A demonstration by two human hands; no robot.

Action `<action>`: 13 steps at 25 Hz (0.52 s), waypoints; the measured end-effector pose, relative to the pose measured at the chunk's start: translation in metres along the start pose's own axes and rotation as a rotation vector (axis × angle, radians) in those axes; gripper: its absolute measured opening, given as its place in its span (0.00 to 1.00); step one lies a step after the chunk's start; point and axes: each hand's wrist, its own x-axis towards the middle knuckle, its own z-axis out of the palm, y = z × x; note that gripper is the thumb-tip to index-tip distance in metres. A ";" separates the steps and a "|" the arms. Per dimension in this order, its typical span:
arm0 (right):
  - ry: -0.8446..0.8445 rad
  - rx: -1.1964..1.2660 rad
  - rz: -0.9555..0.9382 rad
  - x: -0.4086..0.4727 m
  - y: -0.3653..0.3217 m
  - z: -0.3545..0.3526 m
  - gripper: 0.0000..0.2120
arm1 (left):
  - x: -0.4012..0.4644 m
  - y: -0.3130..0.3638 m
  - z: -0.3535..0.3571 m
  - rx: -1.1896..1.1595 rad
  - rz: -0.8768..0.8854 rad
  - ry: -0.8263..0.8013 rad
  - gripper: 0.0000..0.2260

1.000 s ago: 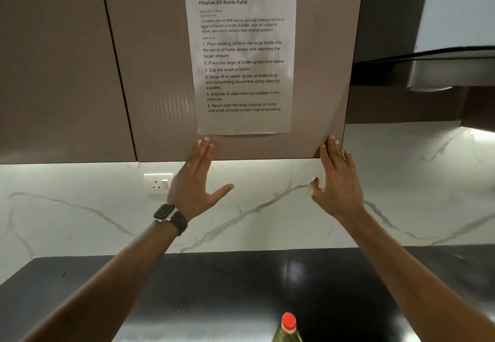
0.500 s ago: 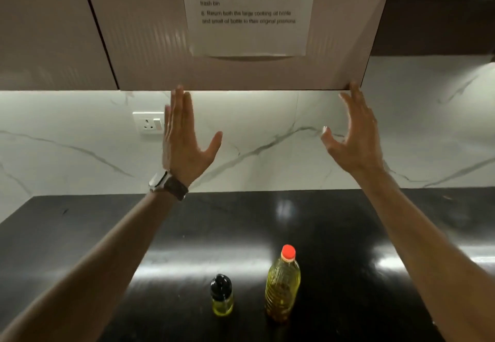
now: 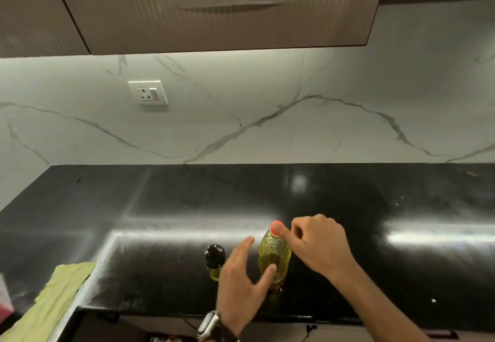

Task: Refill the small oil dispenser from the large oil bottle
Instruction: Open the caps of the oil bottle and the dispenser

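The large oil bottle [image 3: 273,254], clear with yellow oil and a red cap [image 3: 274,226], stands upright near the front of the black countertop [image 3: 160,207]. Left of it is the small oil dispenser [image 3: 214,258], which has a black top and a little yellow oil at the bottom. My right hand [image 3: 318,245] is at the bottle's top, its thumb against the cap and neck and its fingers curled beside them. My left hand [image 3: 241,282] is between the two containers with straight fingers. Its thumb touches the bottle's lower body.
A green cloth [image 3: 59,296] lies at the counter's front left corner. A wall socket [image 3: 148,92] sits on the marble backsplash. The brown upper cabinet [image 3: 214,25] with a taped paper sheet hangs overhead. The counter's front edge runs just below the bottles.
Both hands have dropped from the cabinet's lower edge down to the large bottle. The view has tilted down, bringing the counter front and green cloth into sight.
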 end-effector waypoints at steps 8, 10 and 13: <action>-0.039 -0.364 0.037 0.021 -0.042 0.010 0.36 | 0.030 0.011 0.032 -0.059 -0.037 0.017 0.30; -0.022 -0.366 0.065 0.024 -0.042 0.012 0.34 | 0.034 0.008 0.032 -0.052 -0.012 0.019 0.30; -0.033 -0.373 -0.022 0.028 -0.035 0.017 0.32 | 0.038 0.004 0.031 -0.023 0.011 0.012 0.30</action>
